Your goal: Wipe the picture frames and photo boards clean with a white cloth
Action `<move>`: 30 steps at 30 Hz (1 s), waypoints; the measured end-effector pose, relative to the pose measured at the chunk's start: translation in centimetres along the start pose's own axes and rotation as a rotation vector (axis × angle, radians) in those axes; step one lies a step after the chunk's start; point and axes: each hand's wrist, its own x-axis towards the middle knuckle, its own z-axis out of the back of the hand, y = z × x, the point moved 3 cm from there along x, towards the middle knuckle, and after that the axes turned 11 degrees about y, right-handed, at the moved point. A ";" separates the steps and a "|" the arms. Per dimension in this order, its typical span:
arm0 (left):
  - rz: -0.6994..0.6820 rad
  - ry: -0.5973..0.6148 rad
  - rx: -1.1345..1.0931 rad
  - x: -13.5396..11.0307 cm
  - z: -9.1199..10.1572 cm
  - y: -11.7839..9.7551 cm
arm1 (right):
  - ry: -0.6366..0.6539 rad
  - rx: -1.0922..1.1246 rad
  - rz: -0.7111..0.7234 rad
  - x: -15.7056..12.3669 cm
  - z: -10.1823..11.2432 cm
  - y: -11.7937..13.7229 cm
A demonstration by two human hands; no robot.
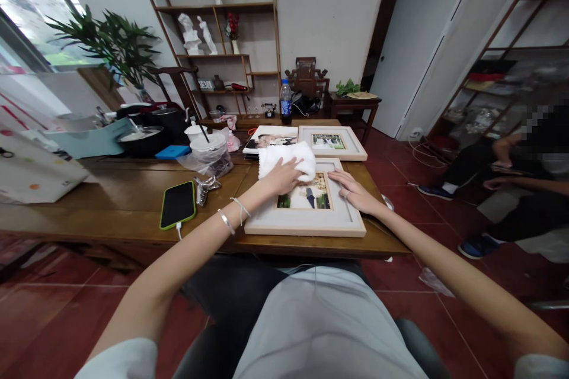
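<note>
2 bare hands, both on the work. Left hand (285,176) lay open, fingers spread across 1 folded white fluffy cloth (284,151); whether the fingers pinched it, could not tell. 2 bands circled that wrist. Right hand (355,192) was open too, fingers extended onto the right side of the nearer of 2 pale-wood rectangular picture frames (306,231).

This nearer frame lay flat between the hands, its far left part under the cloth, 1 colour photo showing in its grey-white mat. Frame 2 (353,141) lay flat just behind it. Beside frame 2, to the left: 1 white-edged photo stack (278,135).

Further left on the brown wooden table (120,195): 1 black-screened smartphone in a lime-green case (178,205) with 1 white cable (178,230), 1 blue flat box (172,151). Beyond the photo stack, 1 blue-capped bottle of dark drink (285,103) stood upright. On the back shelf (216,9), 2 white statuettes (191,35).
</note>
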 end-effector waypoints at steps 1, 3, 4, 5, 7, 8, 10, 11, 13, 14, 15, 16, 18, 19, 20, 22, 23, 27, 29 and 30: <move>-0.021 0.018 0.002 -0.6 0.1 -0.8 | -0.003 0.004 0.000 0.0 0.0 0.0; -0.056 0.057 0.000 -2.1 0.7 -2.7 | -0.005 0.006 -0.004 0.0 0.0 0.1; -0.079 0.077 -0.003 -3.0 1.1 -3.8 | -0.006 0.006 -0.007 -0.1 0.0 0.1; -0.109 0.098 -0.007 -4.1 1.5 -5.0 | -0.004 0.004 -0.009 -0.1 0.0 0.1; -0.186 0.129 -0.015 -6.4 2.7 -7.5 | 0.000 0.000 -0.001 -0.1 0.0 0.1; -0.234 0.144 -0.022 -7.6 3.4 -8.7 | 0.000 -0.002 0.006 -0.1 0.0 0.1; -0.306 0.145 -0.059 -9.6 4.9 -10.5 | 0.000 -0.007 0.017 -0.1 0.0 0.1; -0.336 0.146 -0.083 -10.4 5.5 -11.2 | 0.001 -0.009 0.018 -0.1 0.0 0.1; -0.368 0.156 -0.130 -11.3 6.3 -12.0 | 0.003 -0.009 0.010 -0.1 0.0 0.1; -0.368 0.163 -0.147 -11.4 6.4 -12.2 | 0.002 -0.007 0.006 0.0 0.0 0.1; -0.358 0.166 -0.156 -11.2 6.4 -12.2 | 0.000 -0.005 0.006 -0.1 0.0 0.1; -0.337 0.165 -0.156 -10.8 6.1 -12.2 | -0.003 -0.002 0.007 -0.1 0.0 0.2; -0.279 0.154 -0.141 -9.5 5.1 -11.9 | -0.009 0.002 0.016 -0.1 0.1 0.2; -0.243 0.146 -0.129 -8.7 4.5 -11.7 | -0.011 0.006 0.023 -0.1 0.1 0.3; -0.204 0.146 -0.118 -7.8 3.8 -11.4 | -0.012 0.010 0.031 -0.1 0.1 0.3; -0.130 0.160 -0.108 -5.9 2.6 -10.5 | -0.015 0.015 0.038 0.0 0.1 0.2; -0.092 0.176 -0.111 -5.0 2.1 -9.9 | -0.016 0.015 0.038 0.0 0.1 0.1; 0.096 0.200 -0.135 -1.5 1.2 -6.6 | -0.012 0.002 0.019 0.1 0.1 0.0; 0.170 0.140 -0.105 0.0 1.3 -4.8 | -0.002 -0.003 0.007 0.0 0.1 0.0; 0.187 0.096 -0.079 0.7 1.4 -4.0 | 0.001 -0.003 0.003 0.0 0.1 0.0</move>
